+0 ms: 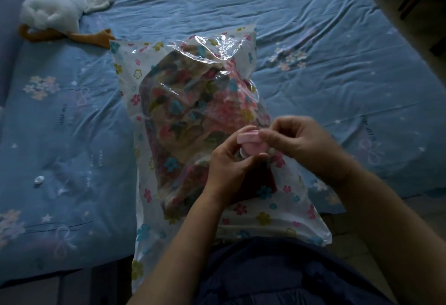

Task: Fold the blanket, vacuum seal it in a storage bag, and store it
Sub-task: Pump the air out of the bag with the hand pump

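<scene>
A clear storage bag [144, 208] printed with small flowers lies on the bed, its near end hanging over the bed's edge toward me. Inside it sits a folded, multicoloured floral blanket [188, 121]. On the bag's near part is a pink valve [251, 146] with a round pink cap tilted open. My left hand [229, 164] grips the valve's base from the left. My right hand [294, 143] pinches the pink cap from the right.
The bed is covered by a wrinkled blue sheet [301, 27] with pale flowers. A white plush duck [55, 12] with orange feet lies at the far left. A small white round piece [38, 180] rests on the sheet to the left of the bag.
</scene>
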`<state>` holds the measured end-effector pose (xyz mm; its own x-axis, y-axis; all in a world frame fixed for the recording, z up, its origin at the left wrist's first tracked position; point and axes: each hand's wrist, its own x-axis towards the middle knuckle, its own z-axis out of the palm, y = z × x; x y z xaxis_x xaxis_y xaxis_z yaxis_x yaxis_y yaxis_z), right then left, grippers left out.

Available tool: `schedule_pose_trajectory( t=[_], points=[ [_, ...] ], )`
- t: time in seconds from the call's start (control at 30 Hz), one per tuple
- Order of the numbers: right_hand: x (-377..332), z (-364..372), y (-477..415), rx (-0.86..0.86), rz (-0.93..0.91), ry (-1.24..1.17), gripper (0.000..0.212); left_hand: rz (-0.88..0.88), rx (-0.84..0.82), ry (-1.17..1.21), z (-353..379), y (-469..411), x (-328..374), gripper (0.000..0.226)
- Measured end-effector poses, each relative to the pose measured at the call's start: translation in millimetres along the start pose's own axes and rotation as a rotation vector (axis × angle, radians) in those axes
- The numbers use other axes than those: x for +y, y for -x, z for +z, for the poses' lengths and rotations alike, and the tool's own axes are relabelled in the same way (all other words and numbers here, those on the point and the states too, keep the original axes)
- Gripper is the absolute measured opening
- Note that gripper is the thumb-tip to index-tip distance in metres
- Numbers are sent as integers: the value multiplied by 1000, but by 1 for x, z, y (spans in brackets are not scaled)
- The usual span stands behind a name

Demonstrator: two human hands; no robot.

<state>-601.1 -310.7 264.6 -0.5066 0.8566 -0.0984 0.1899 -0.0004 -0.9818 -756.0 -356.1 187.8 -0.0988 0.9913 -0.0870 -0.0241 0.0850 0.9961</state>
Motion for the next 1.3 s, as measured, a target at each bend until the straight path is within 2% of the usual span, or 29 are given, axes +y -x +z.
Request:
schedule_pose_trajectory(
  t=[0.1, 0.17, 0.23, 0.3, 0.37, 0.43, 0.53, 0.6, 0.67, 0.77, 0.83, 0.9, 0.97, 1.03, 1.1, 1.2, 1.3],
  points=[
    [-43, -13, 4, -116, -217, -262, 29, 5, -12, -31, -1, -3, 0, 48],
    [-48, -15, 3, -161, -273, -384, 24, -12, -10, -44, 0, -3, -1, 52],
    [-27, -8, 0, -96, -182, -277, 26, 3, 3, -46, 1, -3, -4, 48],
    [1, 2, -5, 3, -8, -68, 31, 11, 15, -35, 1, -2, -4, 47],
    [12, 5, -4, 41, 54, 77, 34, 16, 15, -34, 0, -1, -2, 51],
    [-4, 0, -2, 34, -33, 63, 36, 26, 10, -55, 0, -2, 0, 49],
    [-43, -12, 3, -32, -238, -221, 38, 20, 0, -87, 1, -4, -1, 52],
    [-46, -15, 3, -54, -295, -320, 34, 10, 5, -95, 3, -5, -3, 56],
    [-22, -7, -1, -12, -186, -188, 32, 19, 11, -91, 4, -3, -6, 54],
    [14, 3, -2, 48, 31, 100, 48, 12, 20, -58, 5, -1, -5, 50],
    [3, -1, 0, 65, -33, 126, 51, 11, 15, -50, 5, -3, -3, 49],
    [-29, -9, 3, 46, -175, -7, 48, -2, 2, -51, 5, -6, -2, 52],
    [-56, -15, 8, 3, -308, -240, 39, -23, 7, -34, 4, -7, -4, 57],
    [-57, -16, 8, -3, -340, -317, 38, -30, 14, -33, 5, -6, -6, 57],
    [-31, -8, 3, 41, -239, -131, 40, -25, 9, -50, 6, -5, -8, 54],
    [9, 0, -6, 71, 6, 161, 57, -23, 6, -43, 7, -3, -8, 53],
    [-8, -4, -4, 54, -90, 225, 52, -18, 8, -56, 4, -5, -7, 49]
  ],
)
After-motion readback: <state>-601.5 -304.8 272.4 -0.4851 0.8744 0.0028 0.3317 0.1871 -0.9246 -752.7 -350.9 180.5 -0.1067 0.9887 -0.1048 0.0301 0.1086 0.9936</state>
